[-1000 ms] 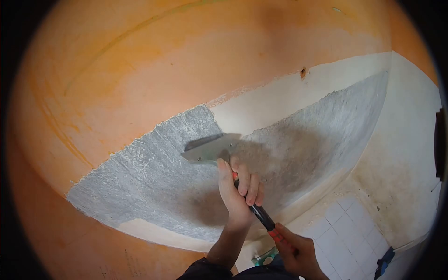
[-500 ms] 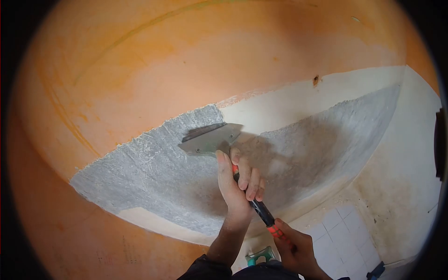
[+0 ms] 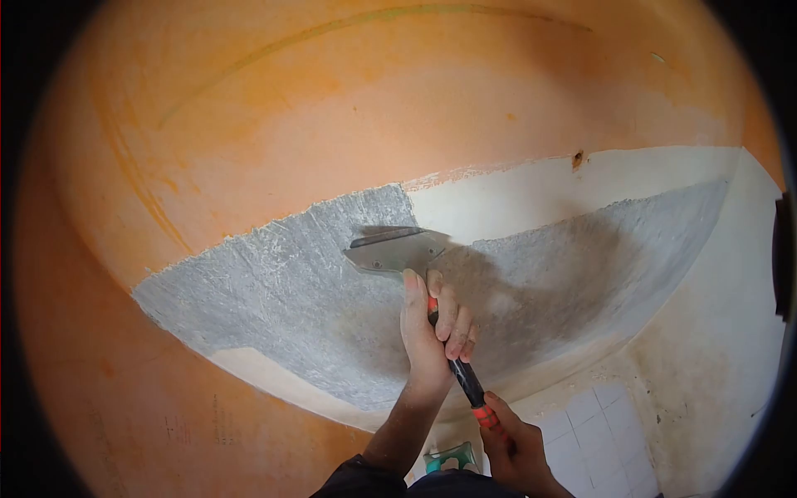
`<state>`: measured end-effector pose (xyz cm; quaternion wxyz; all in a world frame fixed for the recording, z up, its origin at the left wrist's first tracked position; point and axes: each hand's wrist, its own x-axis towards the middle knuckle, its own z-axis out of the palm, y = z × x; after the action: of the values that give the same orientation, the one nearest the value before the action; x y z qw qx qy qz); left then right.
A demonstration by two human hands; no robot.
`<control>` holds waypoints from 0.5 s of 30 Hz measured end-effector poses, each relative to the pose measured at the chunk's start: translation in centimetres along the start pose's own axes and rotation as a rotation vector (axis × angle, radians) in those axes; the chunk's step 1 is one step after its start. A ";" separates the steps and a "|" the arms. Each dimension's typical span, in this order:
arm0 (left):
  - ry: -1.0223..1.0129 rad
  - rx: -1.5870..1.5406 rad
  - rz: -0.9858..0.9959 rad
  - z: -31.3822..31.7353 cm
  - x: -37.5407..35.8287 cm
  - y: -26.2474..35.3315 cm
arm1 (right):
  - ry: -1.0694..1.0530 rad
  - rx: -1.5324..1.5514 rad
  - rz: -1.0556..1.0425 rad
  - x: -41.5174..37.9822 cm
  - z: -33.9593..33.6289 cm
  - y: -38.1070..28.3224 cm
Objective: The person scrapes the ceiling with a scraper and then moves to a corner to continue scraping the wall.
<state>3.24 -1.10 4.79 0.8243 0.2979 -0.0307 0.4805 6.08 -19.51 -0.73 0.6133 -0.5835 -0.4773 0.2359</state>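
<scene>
A wide-bladed wall scraper [image 3: 390, 251] with a long black and red handle is held up against the wall. Its grey head lies over the bared grey patch [image 3: 274, 290], just below the patch's upper edge and close to the white strip [image 3: 498, 187]. My left hand [image 3: 436, 328] is wrapped round the upper handle, its thumb pointing toward the head. Lower down, my right hand [image 3: 515, 440] grips the red end of the handle. Whether the blade's edge touches the surface is hard to tell.
Orange paint [image 3: 465, 91] covers the wall above the grey patch. A small hole [image 3: 578, 159] sits near the white strip's top edge. White tiles [image 3: 598, 432] show at lower right, and a green object [image 3: 451, 457] is below my hands. A dark item [image 3: 782, 257] stands at the right edge.
My view has shifted and turned slightly, so the wall and scraper sit differently in the picture. Against the wall the scraper's head is in nearly the same place. Both hands keep their hold.
</scene>
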 end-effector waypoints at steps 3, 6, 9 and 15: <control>0.008 0.006 0.008 0.0 -0.2 0.0 | 0.001 -0.107 -0.045 -0.1 -0.1 0.6; 0.015 0.021 0.009 0.2 -0.2 0.1 | -0.054 -0.128 -0.060 0.5 -0.5 0.3; -0.032 -0.061 0.036 0.6 0.2 0.2 | -0.074 -0.060 -0.076 0.8 -0.9 0.4; -0.048 -0.066 0.050 0.7 0.5 0.3 | -0.060 -0.102 -0.158 1.7 -0.6 0.0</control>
<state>3.42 -0.96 5.75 0.8205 0.2812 -0.0735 0.4922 7.35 -18.43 -0.13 0.5849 -0.5673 -0.5513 0.1793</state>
